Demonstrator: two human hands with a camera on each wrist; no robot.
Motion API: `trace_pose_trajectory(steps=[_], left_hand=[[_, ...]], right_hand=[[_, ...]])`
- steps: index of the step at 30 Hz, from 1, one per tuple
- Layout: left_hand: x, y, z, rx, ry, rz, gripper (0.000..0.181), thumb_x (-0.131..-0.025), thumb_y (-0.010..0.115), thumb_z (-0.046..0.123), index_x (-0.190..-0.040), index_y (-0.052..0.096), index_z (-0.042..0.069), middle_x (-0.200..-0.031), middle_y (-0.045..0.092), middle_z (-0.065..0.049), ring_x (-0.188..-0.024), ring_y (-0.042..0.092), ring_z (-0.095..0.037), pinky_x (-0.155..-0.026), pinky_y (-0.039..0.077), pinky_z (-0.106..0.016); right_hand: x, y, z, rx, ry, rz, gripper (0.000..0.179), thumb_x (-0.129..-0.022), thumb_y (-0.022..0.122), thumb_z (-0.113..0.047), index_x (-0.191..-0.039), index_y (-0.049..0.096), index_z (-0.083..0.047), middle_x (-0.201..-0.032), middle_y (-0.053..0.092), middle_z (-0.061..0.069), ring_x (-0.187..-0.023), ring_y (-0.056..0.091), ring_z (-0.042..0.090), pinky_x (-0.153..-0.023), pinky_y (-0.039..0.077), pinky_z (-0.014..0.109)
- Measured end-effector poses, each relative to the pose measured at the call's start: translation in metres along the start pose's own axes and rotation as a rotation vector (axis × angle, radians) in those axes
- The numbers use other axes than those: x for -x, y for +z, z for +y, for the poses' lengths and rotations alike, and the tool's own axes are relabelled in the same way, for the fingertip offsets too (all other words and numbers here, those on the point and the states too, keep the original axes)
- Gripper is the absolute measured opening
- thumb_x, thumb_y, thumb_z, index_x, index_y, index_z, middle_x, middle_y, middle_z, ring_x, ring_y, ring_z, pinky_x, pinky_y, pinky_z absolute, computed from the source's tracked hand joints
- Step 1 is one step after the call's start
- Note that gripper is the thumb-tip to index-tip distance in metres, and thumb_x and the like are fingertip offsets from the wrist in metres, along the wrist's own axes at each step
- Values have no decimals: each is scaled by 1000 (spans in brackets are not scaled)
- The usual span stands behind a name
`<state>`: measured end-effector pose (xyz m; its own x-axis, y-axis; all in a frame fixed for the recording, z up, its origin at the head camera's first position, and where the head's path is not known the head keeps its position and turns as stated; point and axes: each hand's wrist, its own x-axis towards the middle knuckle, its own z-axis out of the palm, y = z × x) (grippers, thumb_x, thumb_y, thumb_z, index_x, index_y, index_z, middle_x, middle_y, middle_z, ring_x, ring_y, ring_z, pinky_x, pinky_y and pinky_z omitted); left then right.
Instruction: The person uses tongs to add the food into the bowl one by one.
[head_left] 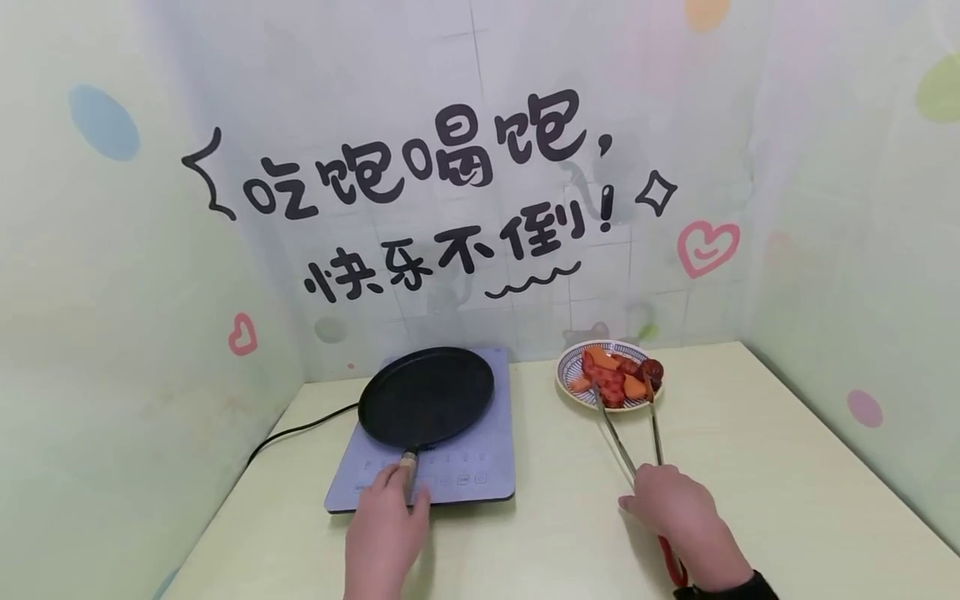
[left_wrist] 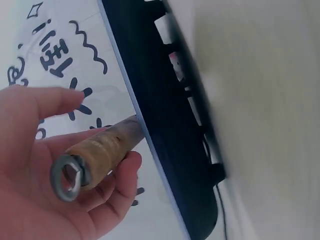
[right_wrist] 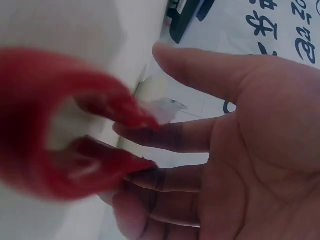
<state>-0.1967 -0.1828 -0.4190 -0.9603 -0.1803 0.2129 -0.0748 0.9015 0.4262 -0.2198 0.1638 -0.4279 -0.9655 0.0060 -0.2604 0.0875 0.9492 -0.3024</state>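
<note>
My left hand (head_left: 384, 521) is at the wooden handle (left_wrist: 107, 150) of a flat black frying pan (head_left: 427, 396). In the left wrist view its fingers curl round the handle, which ends in a metal ring (left_wrist: 67, 177), while the thumb stands apart. My right hand (head_left: 678, 512) holds metal tongs (head_left: 617, 437) with a red rear end (right_wrist: 30, 125). The tongs' arms are spread, and their tips reach onto a patterned plate (head_left: 567, 392) at several red and orange food pieces (head_left: 611, 387). In the right wrist view, fingers lie against the red-covered arms, with the thumb raised.
The pan sits on a light purple induction cooker (head_left: 491, 467), its black cord (head_left: 300, 429) running off left. Both stand on a pale table (head_left: 555, 517). Printed wall sheets (head_left: 465, 67) with dark writing close off the back and both sides.
</note>
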Motion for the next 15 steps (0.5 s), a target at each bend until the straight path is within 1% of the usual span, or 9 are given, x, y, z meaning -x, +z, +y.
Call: trace_pose_trajectory(steps=[3, 5, 8, 9, 10, 12, 14, 15], left_hand=[[-3, -2, -7, 136, -33, 24, 41, -103, 63, 20, -138, 67, -1, -147, 62, -24, -135, 60, -49, -107, 50, -63], [-4, -2, -12, 226, -69, 23, 37, -103, 62, 16, -137, 69, 1, -147, 63, -25, -138, 58, -49, -108, 49, -63], [-4, -1, -18, 312, -104, 24, 35, -103, 63, 13, -135, 70, 4, -145, 64, -27, -136, 60, -48, -105, 51, -62], [-5, -1, -19, 336, -118, 17, 35, -103, 63, 14, -136, 69, 4, -144, 64, -28, -131, 63, -48, -101, 54, -59], [-5, -1, -20, 355, -129, 10, 36, -103, 63, 15, -137, 68, 4, -142, 64, -30, -122, 66, -47, -94, 57, -56], [-7, 0, -21, 398, -145, -9, 38, -104, 62, 16, -139, 65, 2, -133, 62, -32, -100, 68, -40, -78, 58, -48], [-9, 2, -22, 456, -172, -48, 40, -105, 60, 16, -142, 60, 1, -123, 58, -28, -81, 63, -27, -64, 55, -39], [-10, 3, -23, 481, -186, -65, 41, -105, 59, 16, -143, 58, 1, -117, 55, -25, -72, 60, -23, -60, 54, -36]], right_hand=[[-1, 1, 2, -48, -10, 29, 28, -101, 71, -25, -101, 64, 2, -83, 60, 10, -69, 57, 23, -60, 46, 35], [0, 2, 4, -82, -13, 47, 21, -100, 69, -20, -95, 62, 0, -79, 59, 8, -66, 56, 23, -58, 45, 34], [2, 0, 5, -134, -3, 60, 18, -98, 68, -16, -91, 59, -2, -76, 58, 8, -63, 56, 23, -55, 44, 33], [2, -1, 5, -146, 0, 65, 19, -98, 68, -17, -91, 58, -2, -76, 58, 8, -63, 56, 23, -55, 44, 33], [2, -2, 5, -158, 2, 74, 20, -98, 67, -18, -92, 58, -2, -76, 58, 8, -62, 56, 23, -54, 43, 33], [2, -6, 4, -177, 4, 92, 25, -98, 68, -21, -99, 58, 2, -77, 57, 9, -63, 56, 23, -54, 44, 33], [1, -9, 4, -199, 10, 114, 39, -98, 68, -25, -116, 56, 8, -78, 58, 10, -64, 56, 23, -55, 44, 33], [1, -10, 4, -213, 14, 123, 50, -98, 68, -27, -127, 52, 10, -78, 59, 11, -64, 57, 23, -54, 44, 33]])
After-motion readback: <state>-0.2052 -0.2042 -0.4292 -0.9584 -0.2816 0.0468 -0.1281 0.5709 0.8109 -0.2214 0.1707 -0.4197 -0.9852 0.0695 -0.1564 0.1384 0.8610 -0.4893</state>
